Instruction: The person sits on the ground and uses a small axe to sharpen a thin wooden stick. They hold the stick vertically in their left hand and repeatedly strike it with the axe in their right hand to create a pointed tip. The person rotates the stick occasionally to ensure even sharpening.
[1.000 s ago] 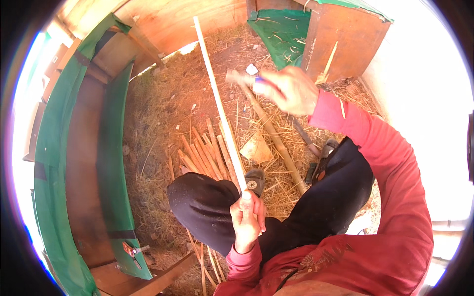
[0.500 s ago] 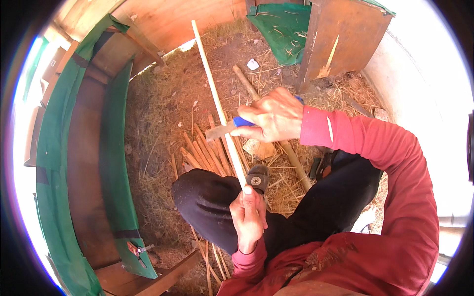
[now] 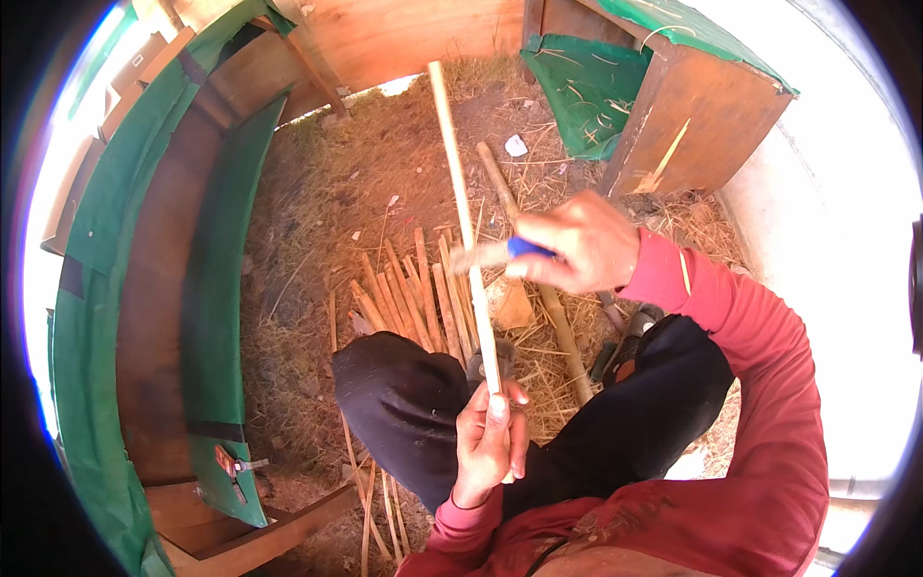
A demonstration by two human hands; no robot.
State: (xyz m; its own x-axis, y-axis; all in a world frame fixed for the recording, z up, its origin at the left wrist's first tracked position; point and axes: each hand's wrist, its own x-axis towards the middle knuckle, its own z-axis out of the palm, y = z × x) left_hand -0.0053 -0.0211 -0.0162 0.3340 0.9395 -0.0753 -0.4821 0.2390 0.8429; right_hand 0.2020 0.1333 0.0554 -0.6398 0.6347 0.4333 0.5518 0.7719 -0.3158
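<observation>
Ground is spreading beneath us under loose straw, a green-covered bench is curving along our left, and a brown wooden box is standing at the far right. A thick pole is lying on the straw, and a long pale strip is slanting away from us just left of it. Split sticks are lying bunched beyond our left knee. Our left hand is gripping the strip's lower part; our right hand is clasping a blue-handled knife, its blurred blade crossing the strip, though we cannot tell whether they are touching. A white scrap is lying beside the pole's far end.
</observation>
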